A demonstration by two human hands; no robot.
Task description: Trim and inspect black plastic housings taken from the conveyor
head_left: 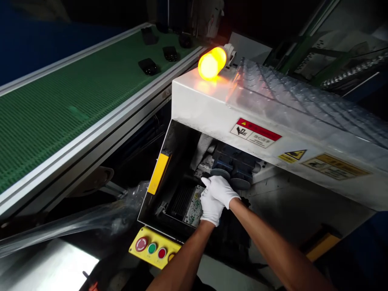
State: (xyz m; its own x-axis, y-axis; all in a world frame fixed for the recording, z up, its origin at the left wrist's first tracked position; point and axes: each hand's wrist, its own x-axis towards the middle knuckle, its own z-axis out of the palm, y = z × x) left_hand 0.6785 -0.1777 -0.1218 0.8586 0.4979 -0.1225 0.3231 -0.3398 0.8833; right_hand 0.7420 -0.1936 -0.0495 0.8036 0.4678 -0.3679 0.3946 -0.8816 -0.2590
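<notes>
Both my hands wear white gloves and meet inside the opening of a white machine [200, 95]. My right hand [223, 189] lies over my left hand [210, 207], its fingers curled and pointing left. The fingers of my left hand are bent and partly covered by the right. Whatever they hold, if anything, is hidden. Just beyond my right hand sit dark blocks with round grey discs [241, 182]. Below and left of the hands is a metal plate [193, 208] sprinkled with green bits, beside a dark ribbed part [181, 200].
A yellow button panel [156, 248] sits at the opening's lower left, and a yellow strip [158, 173] lines its left edge. An orange lamp [212, 63] glows on top. Several black parts [148, 66] lie on the green conveyor belt [75, 85] at left. Clear plastic wrap [121, 214] hangs below.
</notes>
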